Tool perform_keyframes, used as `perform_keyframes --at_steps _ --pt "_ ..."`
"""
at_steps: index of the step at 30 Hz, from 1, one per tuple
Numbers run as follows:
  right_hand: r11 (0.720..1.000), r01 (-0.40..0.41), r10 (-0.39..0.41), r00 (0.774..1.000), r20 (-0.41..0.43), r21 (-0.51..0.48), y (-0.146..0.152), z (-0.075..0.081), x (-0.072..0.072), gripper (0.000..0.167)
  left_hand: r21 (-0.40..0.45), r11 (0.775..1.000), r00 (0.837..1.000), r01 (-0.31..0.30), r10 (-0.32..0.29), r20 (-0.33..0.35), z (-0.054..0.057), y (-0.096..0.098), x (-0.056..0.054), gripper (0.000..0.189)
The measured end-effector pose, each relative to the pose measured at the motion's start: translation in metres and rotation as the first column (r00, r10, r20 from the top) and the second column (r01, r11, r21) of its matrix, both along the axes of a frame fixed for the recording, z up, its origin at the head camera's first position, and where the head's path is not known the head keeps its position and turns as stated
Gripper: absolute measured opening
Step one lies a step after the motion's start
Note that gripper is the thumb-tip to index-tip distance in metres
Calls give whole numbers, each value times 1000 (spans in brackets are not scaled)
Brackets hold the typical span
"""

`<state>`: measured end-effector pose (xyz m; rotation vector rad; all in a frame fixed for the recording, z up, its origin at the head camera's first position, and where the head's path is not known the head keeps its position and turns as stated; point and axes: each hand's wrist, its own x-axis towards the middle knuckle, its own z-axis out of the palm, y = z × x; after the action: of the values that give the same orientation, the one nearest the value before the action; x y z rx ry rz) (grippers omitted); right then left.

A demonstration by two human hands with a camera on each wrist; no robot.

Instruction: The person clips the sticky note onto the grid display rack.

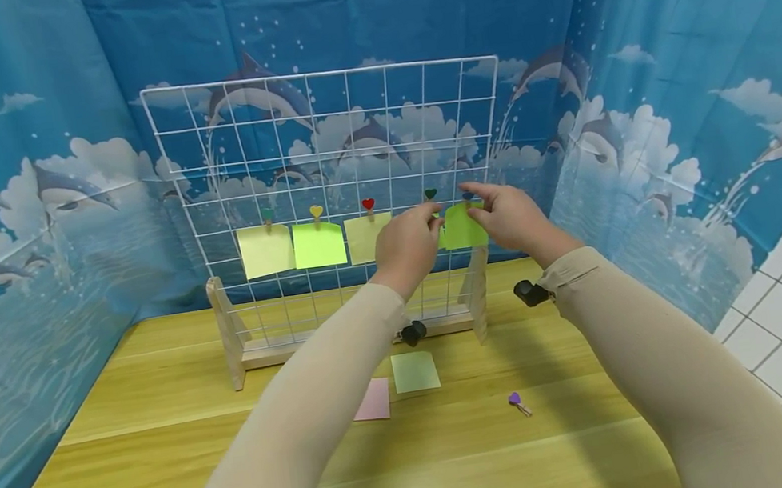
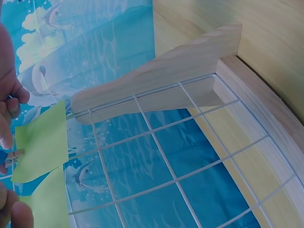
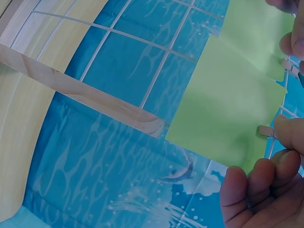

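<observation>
A light green sticky note [image 1: 465, 227] hangs at the right end of a row on the white wire grid, under a small wooden clip [image 3: 267, 130] with a blue heart [image 1: 468, 196]. My right hand [image 1: 513, 218] is at that clip, index finger above the heart and thumb below, spread apart. In the right wrist view its thumb [image 3: 290, 132] overlaps the clip's end. My left hand [image 1: 407, 244] is just left of it, fingertips near the dark green heart clip [image 1: 431, 193] and a second green note [image 2: 50, 202]. A gap shows between its finger and thumb.
Three more notes hang leftward, under a green, a yellow and a red heart clip [image 1: 368, 204]. The grid stands on a wooden base [image 1: 266, 356]. On the table [image 1: 168, 446] lie a pale green note [image 1: 416, 371], a pink note [image 1: 376, 400] and a purple heart clip [image 1: 516, 400].
</observation>
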<state>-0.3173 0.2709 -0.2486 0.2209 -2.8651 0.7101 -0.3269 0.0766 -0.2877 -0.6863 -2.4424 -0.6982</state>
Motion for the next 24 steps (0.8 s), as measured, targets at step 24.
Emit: perform_keyframes --at_steps 24 --pt "1000 20 -20 1000 20 -6 -2 2 -4 56 -127 980 988 150 -153 -15 -15 -56 32 30"
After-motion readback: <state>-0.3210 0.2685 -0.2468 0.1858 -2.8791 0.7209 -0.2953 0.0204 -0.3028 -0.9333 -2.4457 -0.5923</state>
